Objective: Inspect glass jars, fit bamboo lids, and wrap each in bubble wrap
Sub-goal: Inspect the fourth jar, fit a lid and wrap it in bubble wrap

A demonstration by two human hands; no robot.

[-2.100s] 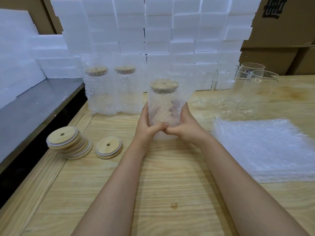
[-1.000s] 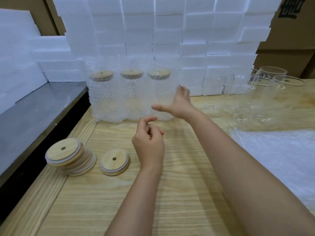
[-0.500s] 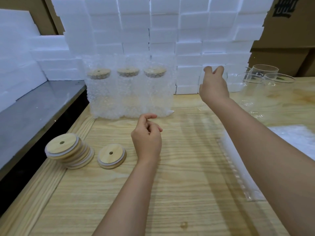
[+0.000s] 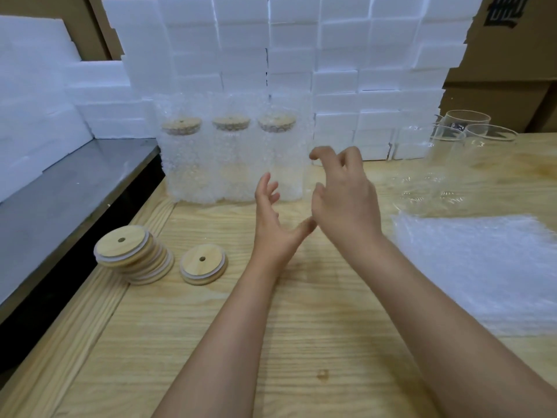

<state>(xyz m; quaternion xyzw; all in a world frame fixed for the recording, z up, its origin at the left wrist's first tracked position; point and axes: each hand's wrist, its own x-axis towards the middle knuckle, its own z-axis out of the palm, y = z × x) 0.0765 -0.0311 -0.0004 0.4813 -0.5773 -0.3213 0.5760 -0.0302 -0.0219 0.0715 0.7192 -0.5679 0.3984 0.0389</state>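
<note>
A pale, grainy wooden table [image 4: 301, 342] fills the view, and a wall of white, matte foam blocks [image 4: 271, 49] rises at twelve o'clock. A flat stack of pebbly bubble wrap sheets [image 4: 482, 267] lies at three. Three bubble-wrapped, bamboo-lidded jars [image 4: 232, 158] stand side by side at eleven, and bare clear glass jars [image 4: 470, 137] stand at two. At centre, the left hand [image 4: 271, 224] and right hand [image 4: 346, 200] hover with their fingers apart and loosely curled, holding nothing. Round bamboo lids with centre holes sit at nine: a leaning stack [image 4: 132, 254] and beside it a single lid [image 4: 203, 263].
</note>
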